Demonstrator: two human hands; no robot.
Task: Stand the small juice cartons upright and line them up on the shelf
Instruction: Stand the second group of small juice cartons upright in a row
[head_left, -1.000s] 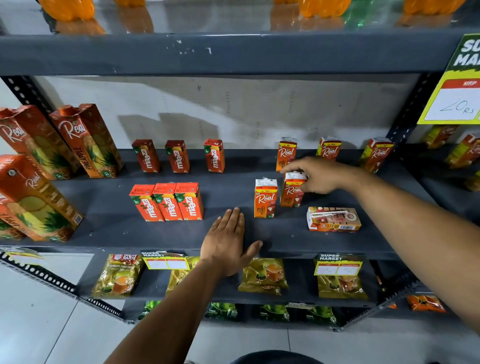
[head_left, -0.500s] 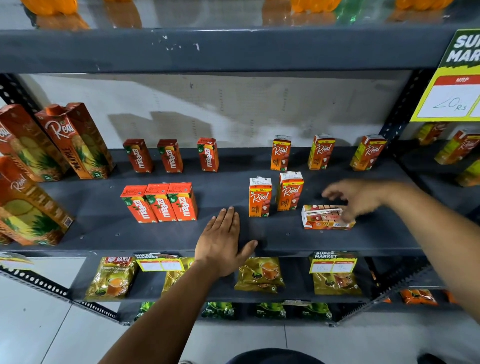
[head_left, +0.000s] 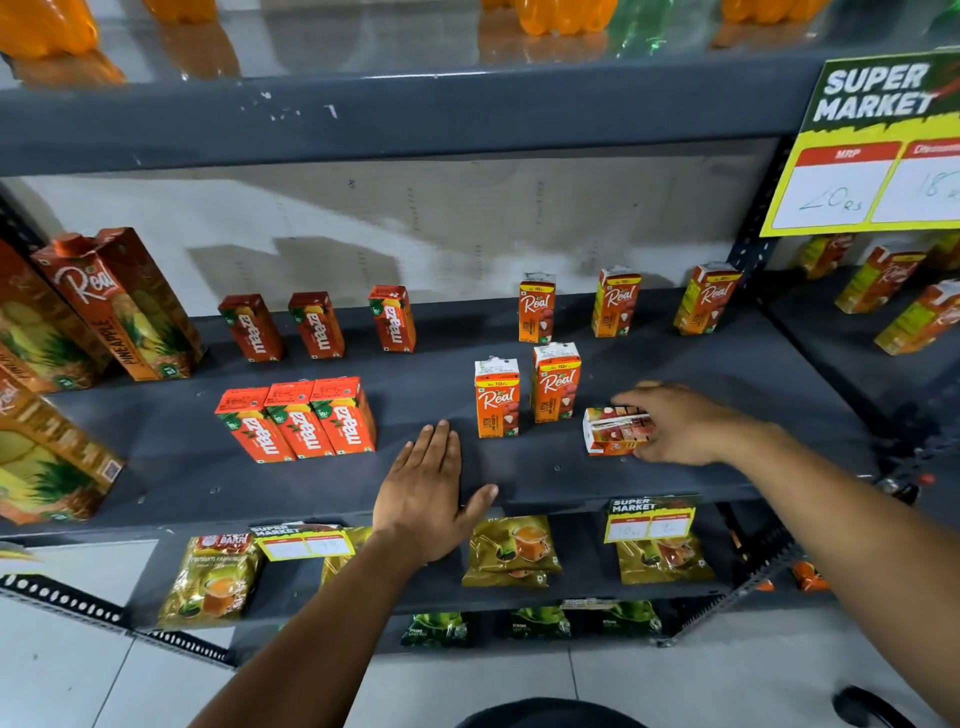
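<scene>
On the grey shelf (head_left: 519, 467) a small Real juice carton (head_left: 610, 431) lies on its side at the front right, and my right hand (head_left: 675, 423) is closed around its right end. Two Real cartons stand upright just left of it (head_left: 497, 397) (head_left: 555, 382). Three more Real cartons (head_left: 615, 302) stand spaced out along the back. Three red Maaza cartons (head_left: 301, 421) stand packed together at the front left, three others (head_left: 317, 325) apart at the back. My left hand (head_left: 426, 488) rests flat, fingers spread, on the shelf's front edge.
Tall Real pineapple cartons (head_left: 124, 306) lean at the far left. Yellow price tags (head_left: 649, 519) hang from the shelf's front edge over tea packets (head_left: 511, 551) on the shelf below. A large price sign (head_left: 872, 150) hangs top right; more cartons (head_left: 883, 280) stand in the right bay.
My right hand let go of the second upright Real carton, moved right and down, and closed on the carton lying on its side. My left hand stayed flat on the shelf edge.
</scene>
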